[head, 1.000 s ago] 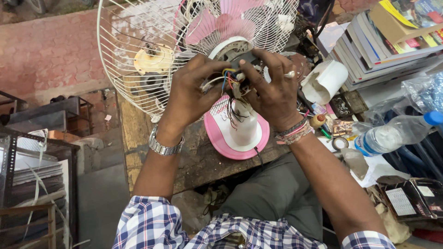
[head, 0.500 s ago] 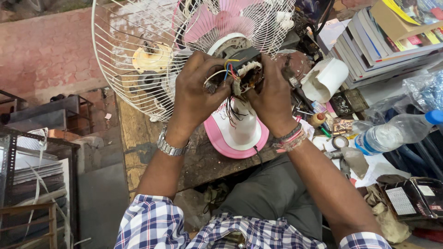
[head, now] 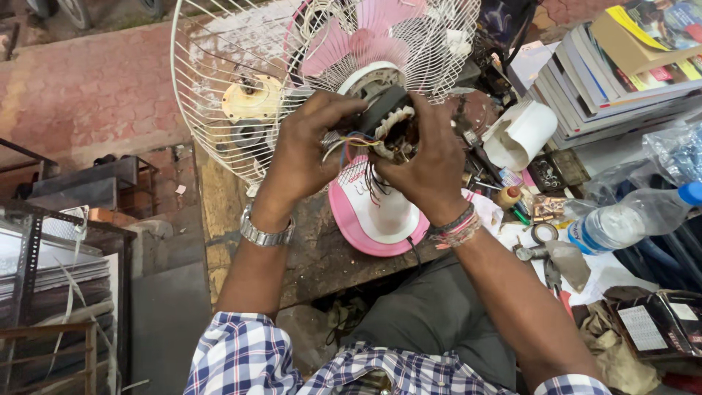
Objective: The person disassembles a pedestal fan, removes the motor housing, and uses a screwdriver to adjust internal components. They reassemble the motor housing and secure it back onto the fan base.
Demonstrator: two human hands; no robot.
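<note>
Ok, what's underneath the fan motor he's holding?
Under the motor hang coloured wires, and below them sits the pink and white fan base on the wooden bench. Both hands cover the motor's sides.

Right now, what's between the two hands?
In the head view, the fan motor with its coloured wires sits between the left hand and right hand.

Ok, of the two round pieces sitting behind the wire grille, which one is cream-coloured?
The upper round piece, cream-yellow, behind the wire grille at its left. The other round piece just below it is dark grey. Both lie left of the hands, which touch neither.
</note>
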